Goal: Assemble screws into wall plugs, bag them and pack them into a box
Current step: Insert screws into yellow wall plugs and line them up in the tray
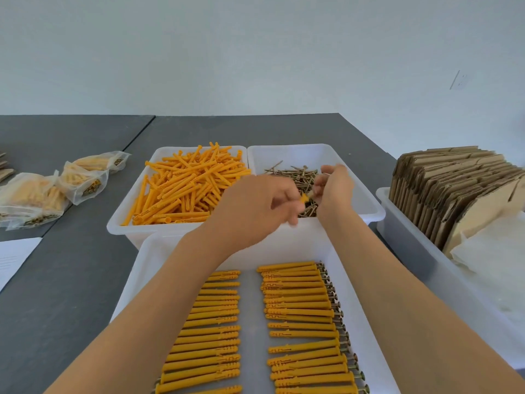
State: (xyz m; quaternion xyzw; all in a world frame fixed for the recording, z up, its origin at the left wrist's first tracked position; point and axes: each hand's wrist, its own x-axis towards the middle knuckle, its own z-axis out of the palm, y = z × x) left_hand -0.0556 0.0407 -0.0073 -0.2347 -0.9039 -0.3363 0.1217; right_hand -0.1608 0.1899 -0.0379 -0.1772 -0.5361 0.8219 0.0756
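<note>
Centre of frame, over the white bin of loose screws (298,177): left hand (255,211) has its fingers curled around an orange wall plug (304,198), only the tip showing; right hand (333,186) is curled with fingertips at that tip, but whether it pinches a screw is too blurred to tell. Left of it sits the bin of loose plugs (184,189), assembled plugs (301,322) lie in two rows in the lower-centre tray, filled bags (56,189) at mid left, folded cardboard boxes (454,189) at right.

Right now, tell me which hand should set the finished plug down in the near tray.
Left. The left hand already pinches the orange plug and is nearer the near tray; the right hand hovers farther back over the screws.
</note>
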